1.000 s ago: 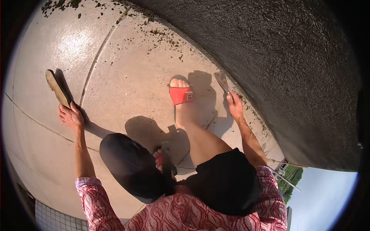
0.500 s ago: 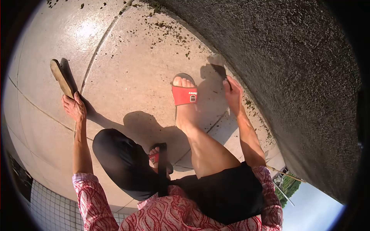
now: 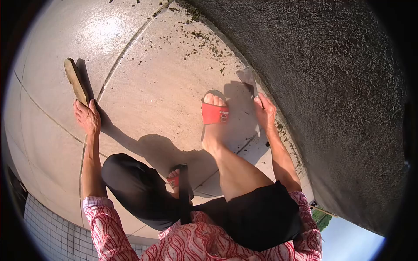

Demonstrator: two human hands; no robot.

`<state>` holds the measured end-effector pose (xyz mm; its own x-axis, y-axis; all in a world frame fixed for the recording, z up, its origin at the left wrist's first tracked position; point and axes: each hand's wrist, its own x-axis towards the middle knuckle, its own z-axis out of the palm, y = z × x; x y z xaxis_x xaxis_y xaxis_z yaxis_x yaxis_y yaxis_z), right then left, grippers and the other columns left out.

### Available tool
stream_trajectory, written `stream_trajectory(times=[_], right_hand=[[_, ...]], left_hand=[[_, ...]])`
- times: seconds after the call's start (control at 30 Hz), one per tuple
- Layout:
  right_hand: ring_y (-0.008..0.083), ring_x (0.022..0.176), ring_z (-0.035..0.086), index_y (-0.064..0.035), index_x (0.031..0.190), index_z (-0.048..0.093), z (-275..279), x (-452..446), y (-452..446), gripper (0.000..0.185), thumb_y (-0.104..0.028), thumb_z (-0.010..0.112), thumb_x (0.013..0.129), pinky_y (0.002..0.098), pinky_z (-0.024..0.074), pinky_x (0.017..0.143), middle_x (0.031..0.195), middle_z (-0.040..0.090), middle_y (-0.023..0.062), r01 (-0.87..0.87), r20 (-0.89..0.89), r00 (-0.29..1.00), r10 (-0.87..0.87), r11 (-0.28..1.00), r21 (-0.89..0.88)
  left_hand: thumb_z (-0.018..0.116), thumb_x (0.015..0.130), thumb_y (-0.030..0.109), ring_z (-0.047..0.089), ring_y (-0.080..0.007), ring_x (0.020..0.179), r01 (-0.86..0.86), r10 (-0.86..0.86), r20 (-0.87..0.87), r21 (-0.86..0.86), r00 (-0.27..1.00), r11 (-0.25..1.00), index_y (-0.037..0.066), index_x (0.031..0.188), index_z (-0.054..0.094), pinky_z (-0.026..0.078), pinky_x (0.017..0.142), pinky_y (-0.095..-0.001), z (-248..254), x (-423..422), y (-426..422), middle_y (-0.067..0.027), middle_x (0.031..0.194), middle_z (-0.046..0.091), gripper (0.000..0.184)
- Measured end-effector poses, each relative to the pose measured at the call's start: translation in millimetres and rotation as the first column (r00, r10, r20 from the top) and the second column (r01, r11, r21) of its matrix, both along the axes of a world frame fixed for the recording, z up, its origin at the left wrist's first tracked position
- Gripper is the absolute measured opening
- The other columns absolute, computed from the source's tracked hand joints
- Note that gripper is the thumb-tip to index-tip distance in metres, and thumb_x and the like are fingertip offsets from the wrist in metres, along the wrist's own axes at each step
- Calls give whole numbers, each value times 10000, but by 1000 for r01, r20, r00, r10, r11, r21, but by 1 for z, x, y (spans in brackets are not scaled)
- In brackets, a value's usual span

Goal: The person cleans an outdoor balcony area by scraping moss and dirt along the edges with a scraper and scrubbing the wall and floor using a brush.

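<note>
My left hand (image 3: pixel 88 117) is closed around one end of a long, flat tan piece with a rounded tip (image 3: pixel 75 81). It resembles a wooden brush back or a shoe sole; its exact kind is unclear. At the foot of the wall, my right hand (image 3: pixel 265 111) grips a scraper (image 3: pixel 247 79) with a broad, thin blade. The blade is at the floor beside the wall, pointing away from me. Between my hands, my foot in a red slide sandal (image 3: pixel 215 113) is planted on the floor.
A rough dark wall (image 3: pixel 322 87) rises along the right. Dark crumbs of dirt or moss (image 3: pixel 204 41) lie scattered over the pale slab floor (image 3: pixel 152 87) near its base. My other sandalled foot (image 3: pixel 173 179) is below, beside a dark hanging strap (image 3: pixel 184 191). Small tiles (image 3: pixel 52 222) border the lower left.
The scraper blade has changed angle and now looks paler, catching light. My right hand sits slightly lower in view. My left hand keeps its hold while the whole view shifts a little.
</note>
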<state>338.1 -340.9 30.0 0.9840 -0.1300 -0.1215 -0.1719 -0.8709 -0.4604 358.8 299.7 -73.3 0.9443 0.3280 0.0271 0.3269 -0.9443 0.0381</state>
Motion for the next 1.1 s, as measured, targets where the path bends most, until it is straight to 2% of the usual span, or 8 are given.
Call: stream_trajectory(times=[0.23, 0.37, 0.5, 0.7, 0.83, 0.87, 0.97, 1.1], right_hand=[[368, 894, 703, -19, 1116, 695, -2, 27, 4, 245, -164, 639, 926, 436, 550, 785, 969, 708, 217, -42, -23, 999, 41, 998, -41], [383, 884, 696, -17, 1133, 685, -13, -11, -15, 274, -192, 642, 926, 441, 548, 770, 970, 703, 224, -81, -14, 997, 80, 993, -89], [400, 879, 700, -89, 1178, 686, -9, 87, 48, 272, -192, 624, 934, 451, 553, 788, 924, 692, 245, -144, 17, 989, 147, 982, -126], [422, 933, 667, -83, 1160, 682, -1, 44, 51, 297, -260, 579, 943, 491, 524, 824, 998, 690, 232, -27, -114, 993, 19, 997, -71], [434, 932, 658, -42, 1138, 685, -12, 113, 80, 285, -217, 590, 935, 481, 523, 802, 992, 688, 239, -133, 0, 991, 133, 988, -81], [440, 928, 656, -25, 1127, 685, 0, 131, 94, 276, -200, 590, 936, 477, 524, 791, 978, 685, 241, -165, -69, 985, 161, 985, -49], [440, 916, 658, -19, 1124, 681, -10, 104, 81, 283, -209, 582, 940, 480, 522, 792, 957, 681, 250, -145, 11, 989, 147, 984, -102], [440, 887, 667, 3, 1141, 672, -15, 83, 74, 313, -219, 583, 938, 489, 520, 792, 923, 671, 283, -145, 37, 989, 146, 989, -29]], left_hand=[[493, 999, 468, 331, -435, 1384, -3, 3, 7, -58, 1000, 998, -5, 1451, 315, 280, 1120, -539, -4, -4, 3, -242, 1521, 333, 678], [489, 1000, 471, 322, -441, 1387, -27, 26, -9, -40, 1000, 999, -2, 1460, 300, 276, 1122, -546, 1, -4, -2, -241, 1529, 316, 686], [494, 999, 470, 319, -444, 1388, -33, 32, -25, -45, 999, 998, 4, 1463, 292, 282, 1120, -547, 3, 1, -3, -243, 1525, 319, 688], [488, 1002, 469, 302, -434, 1404, -37, 35, -30, -71, 999, 997, 10, 1477, 270, 259, 1134, -544, 3, -6, -6, -239, 1532, 306, 696], [468, 1010, 473, 290, -428, 1416, -76, 70, -71, -87, 995, 993, 11, 1484, 259, 249, 1140, -543, 8, -2, -13, -239, 1535, 298, 694], [465, 1012, 473, 289, -425, 1418, -83, 75, -79, -98, 994, 992, 11, 1484, 258, 248, 1141, -543, 11, -1, -16, -238, 1536, 297, 692], [462, 1014, 471, 284, -421, 1422, -31, 25, -64, -94, 998, 995, 13, 1483, 253, 245, 1143, -544, 3, -2, -8, -236, 1539, 290, 688], [472, 1012, 465, 284, -418, 1424, -48, 41, -67, -113, 997, 992, 14, 1481, 244, 243, 1142, -550, 12, -2, -12, -233, 1541, 283, 690]])
